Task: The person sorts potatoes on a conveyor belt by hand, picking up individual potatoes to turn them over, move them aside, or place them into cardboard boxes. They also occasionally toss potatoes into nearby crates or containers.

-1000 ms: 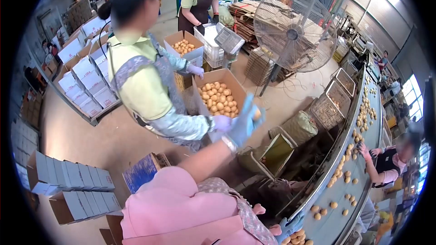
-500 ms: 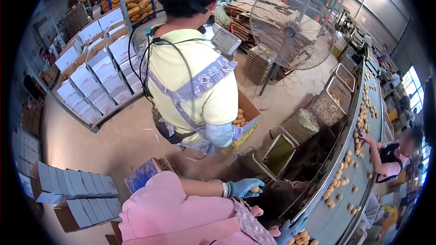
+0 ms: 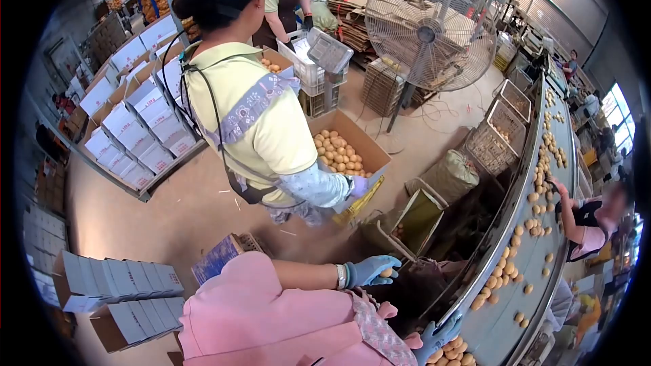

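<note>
My left hand (image 3: 371, 270), in a blue glove, is closed around a potato (image 3: 386, 272) and hangs beside the conveyor. My right hand (image 3: 437, 339), also gloved, rests with fingers spread at the conveyor's near edge. Next to it several potatoes (image 3: 453, 354) are heaped against the rim. More potatoes (image 3: 498, 278) lie scattered along the grey belt (image 3: 505, 322).
A co-worker (image 3: 261, 115) holds a carton of potatoes (image 3: 339, 152) ahead. Across the belt another person's hand (image 3: 558, 187) touches potatoes. Sacks (image 3: 451, 177), crates (image 3: 495, 142), a large fan (image 3: 426, 34), and stacked cartons (image 3: 146, 112) stand around.
The view has shifted. The co-worker has turned, bringing more of the potato carton into sight, and another person now shows behind. Potatoes have shifted on the belt. My left hand still holds its potato.
</note>
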{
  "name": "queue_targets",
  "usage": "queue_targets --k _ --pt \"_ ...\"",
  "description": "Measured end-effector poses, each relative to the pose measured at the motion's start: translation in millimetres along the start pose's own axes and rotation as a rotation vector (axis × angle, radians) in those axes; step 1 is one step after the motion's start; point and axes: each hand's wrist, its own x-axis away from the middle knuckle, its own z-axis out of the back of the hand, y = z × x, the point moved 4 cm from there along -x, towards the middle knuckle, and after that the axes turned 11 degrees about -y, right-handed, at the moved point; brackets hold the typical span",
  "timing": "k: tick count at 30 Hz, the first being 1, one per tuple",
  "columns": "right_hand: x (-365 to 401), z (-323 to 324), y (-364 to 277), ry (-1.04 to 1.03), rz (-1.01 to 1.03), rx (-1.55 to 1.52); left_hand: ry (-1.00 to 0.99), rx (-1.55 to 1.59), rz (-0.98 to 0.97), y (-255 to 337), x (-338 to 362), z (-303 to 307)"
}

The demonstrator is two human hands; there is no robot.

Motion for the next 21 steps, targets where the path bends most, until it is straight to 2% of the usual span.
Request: queue_targets --k 5,7,11,14,21 --pt "-9 17 -22 -0.011 0.042 0.006 0.017 0.015 -0.019 2 -12 -4" --pt "-8 17 -23 -0.025 0.004 -0.016 -0.004 -0.009 -0.064 0 -16 -6" --pt "-12 16 -25 -0.038 -0.041 -0.049 0.058 -0.002 0.068 11 -12 -17" --pt "-11 21 -27 -0.054 -0.068 -0.074 -0.021 0.005 -0.029 -2 -27 -6" --pt "-14 17 -29 -0.086 -0.218 -0.226 -0.031 0.050 0.030 0 -37 -7"
